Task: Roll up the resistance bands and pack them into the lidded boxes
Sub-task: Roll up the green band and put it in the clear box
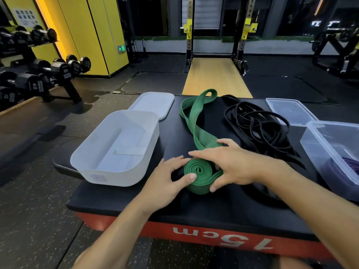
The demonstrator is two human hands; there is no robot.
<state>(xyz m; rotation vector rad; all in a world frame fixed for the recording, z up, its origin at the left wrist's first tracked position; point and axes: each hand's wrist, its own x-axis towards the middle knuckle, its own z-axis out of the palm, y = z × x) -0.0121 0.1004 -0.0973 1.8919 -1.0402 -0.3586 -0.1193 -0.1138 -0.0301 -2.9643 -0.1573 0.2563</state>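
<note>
At the far left, a dumbbell rack (48, 72) is standing on the gym floor, well apart from the work. On the left part of the black tabletop (194, 206) a white box (120, 178) is sitting open, its near corner hanging over the edge. Its white lid (153, 102) is lying flat just behind it, touching its far rim.

Right of the box, the left hand (165, 183) is gripping the rolled end of the green band (200, 133). The thumb is pressing on the spiral face of the roll, and the other fingers are curling round its far left side. The roll is standing on its edge on the tabletop near the front, between the two hands. The unrolled rest of the band is trailing away from it toward the far edge, twisting once and ending in a small loop.

The right hand (237, 167) is lying over the top of the roll. Its fingers are spreading across the top and far side, and its thumb is pinching the loose layers at the roll's near right edge.

Further right, a tangle of thin black bands (256, 123) is lying loose on the tabletop, just beside the right wrist. Beyond it a clear lid (289, 111) is lying flat near the far right corner. At the right edge a clear box (320, 158) is sitting open, with a purple band (349, 164) lying inside it.
</note>
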